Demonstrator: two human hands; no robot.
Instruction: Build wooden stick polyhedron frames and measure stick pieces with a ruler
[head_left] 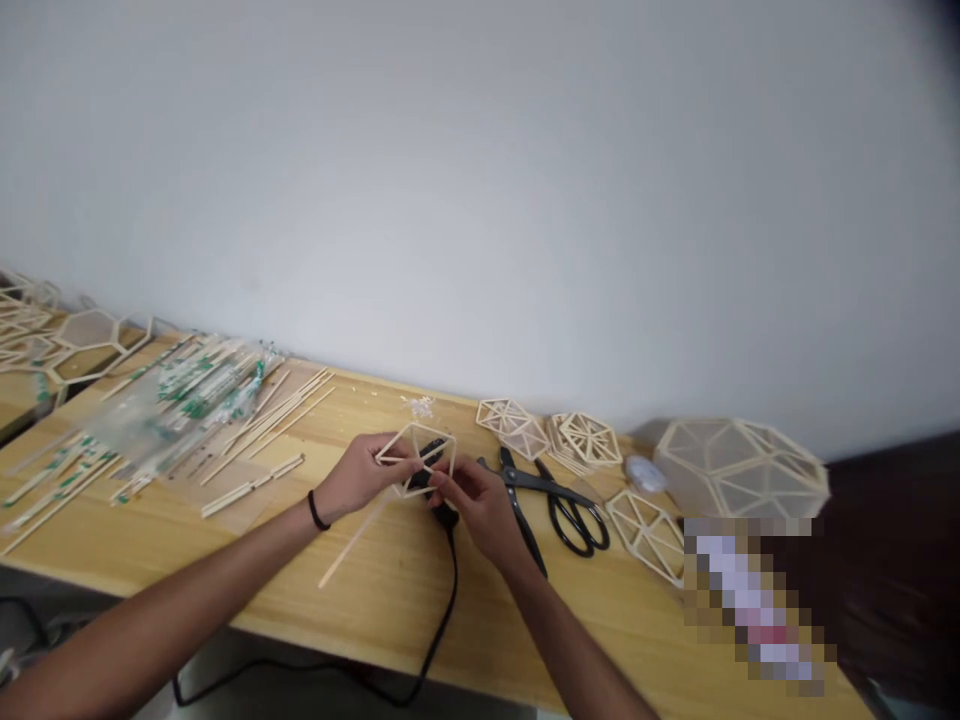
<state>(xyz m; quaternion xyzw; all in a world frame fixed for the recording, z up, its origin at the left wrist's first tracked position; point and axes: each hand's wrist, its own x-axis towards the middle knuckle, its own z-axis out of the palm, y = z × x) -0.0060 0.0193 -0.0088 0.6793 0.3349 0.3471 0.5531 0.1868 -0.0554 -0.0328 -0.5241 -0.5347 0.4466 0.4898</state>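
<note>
Just above the table, my left hand [365,473] pinches the left side of a hexagonal frame [415,428] made of pale wooden sticks. My right hand [478,503] is closed at the frame's lower right, thumb and fingertips pressed together on it; any small piece between them is too small to tell. Behind and below the frame lies a black corded tool [444,512], mostly covered by the frame and fingers. A single thin stick [346,550] lies under my left hand. Right of my right hand are black-handled scissors [574,520] and black pliers-like cutters [517,500].
Wrapped chopsticks [214,385] and loose sticks [281,410] cover the left of the wooden table [360,620]. Finished stick frames [589,440], a tape roll [646,474] and a large panelled stick dome [739,470] stand right. A black cord [442,640] hangs over the front edge.
</note>
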